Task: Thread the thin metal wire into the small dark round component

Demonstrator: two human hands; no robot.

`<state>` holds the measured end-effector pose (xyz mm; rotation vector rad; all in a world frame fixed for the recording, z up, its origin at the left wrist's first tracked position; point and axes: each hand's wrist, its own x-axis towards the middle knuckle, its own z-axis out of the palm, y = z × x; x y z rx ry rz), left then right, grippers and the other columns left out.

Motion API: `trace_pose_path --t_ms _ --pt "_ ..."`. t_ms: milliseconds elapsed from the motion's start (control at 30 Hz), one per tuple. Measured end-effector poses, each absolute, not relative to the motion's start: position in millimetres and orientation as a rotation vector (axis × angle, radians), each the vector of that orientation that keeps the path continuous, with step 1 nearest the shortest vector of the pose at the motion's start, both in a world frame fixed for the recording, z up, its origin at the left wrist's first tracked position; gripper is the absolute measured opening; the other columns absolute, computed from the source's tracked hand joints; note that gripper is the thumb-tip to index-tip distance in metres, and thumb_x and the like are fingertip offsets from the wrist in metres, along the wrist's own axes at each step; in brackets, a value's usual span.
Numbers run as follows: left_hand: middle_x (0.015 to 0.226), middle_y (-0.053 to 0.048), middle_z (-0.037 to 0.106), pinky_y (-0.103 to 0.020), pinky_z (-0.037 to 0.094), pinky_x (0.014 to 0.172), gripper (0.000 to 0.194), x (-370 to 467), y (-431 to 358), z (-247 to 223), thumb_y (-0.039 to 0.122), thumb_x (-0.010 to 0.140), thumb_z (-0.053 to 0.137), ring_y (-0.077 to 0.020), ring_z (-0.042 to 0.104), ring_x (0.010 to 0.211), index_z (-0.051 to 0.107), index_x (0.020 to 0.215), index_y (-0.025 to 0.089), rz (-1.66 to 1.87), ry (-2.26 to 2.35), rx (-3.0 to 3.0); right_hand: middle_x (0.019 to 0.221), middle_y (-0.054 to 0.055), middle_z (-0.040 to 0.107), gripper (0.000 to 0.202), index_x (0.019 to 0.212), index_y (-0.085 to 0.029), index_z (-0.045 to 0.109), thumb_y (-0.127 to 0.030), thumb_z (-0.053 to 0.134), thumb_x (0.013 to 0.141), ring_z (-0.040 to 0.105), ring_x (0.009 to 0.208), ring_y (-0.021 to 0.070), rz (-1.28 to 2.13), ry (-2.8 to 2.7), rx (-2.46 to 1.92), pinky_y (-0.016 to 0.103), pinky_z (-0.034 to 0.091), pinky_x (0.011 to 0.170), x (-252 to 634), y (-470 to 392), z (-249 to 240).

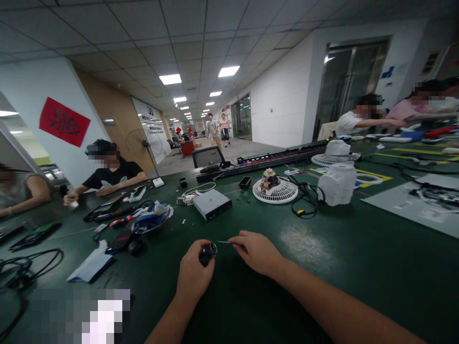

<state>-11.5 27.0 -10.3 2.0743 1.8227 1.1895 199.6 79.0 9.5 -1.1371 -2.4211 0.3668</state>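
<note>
Near the front middle of the green table, my left hand (195, 267) is closed around a small black cylindrical part (208, 250). Its round end, rimmed with a lighter ring, faces right. My right hand (256, 251) pinches a thin metal tool (224, 241), whose tip points left at that end. A small gap appears to separate tip and part. The rest of the tool is hidden in my fingers, so its kind cannot be made out. Beyond my hands lies a grey disc drive (212, 204).
A white fan base with exposed motor (275, 190), a white plastic housing (337, 184) and black cable stand back right. Left are a blue-and-white bundle (152, 217), a folded paper packet (89, 263) and cables (32, 267). A grey board (394, 203) lies right. Several people sit around.
</note>
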Motion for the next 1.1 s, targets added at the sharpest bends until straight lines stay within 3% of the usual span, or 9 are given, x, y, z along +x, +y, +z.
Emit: trace_pose_path --t_ms 600,1100 --pt "0.092 -0.003 0.065 -0.035 0.053 0.078 0.022 -10 26 -10 0.011 0.076 0.06 -0.0193 0.064 0.085 0.059 0.096 0.021 1.165 1.735 2.137 0.088 0.004 0.063 0.026 0.109 -0.026 0.071 -0.023 0.052 0.092 0.054 0.086 0.0177 0.188 -2.525 -0.942 0.03 0.039 0.073 197 74 15" --pt "0.093 -0.002 0.066 -0.033 0.053 0.075 0.022 -9 25 -11 0.012 0.077 0.059 -0.0186 0.064 0.084 0.061 0.096 0.022 1.142 1.69 2.218 0.088 0.005 0.066 0.028 0.108 -0.025 0.071 -0.025 0.048 0.092 0.054 0.085 0.0189 0.104 -2.495 -1.074 0.03 0.04 0.072 196 71 19"
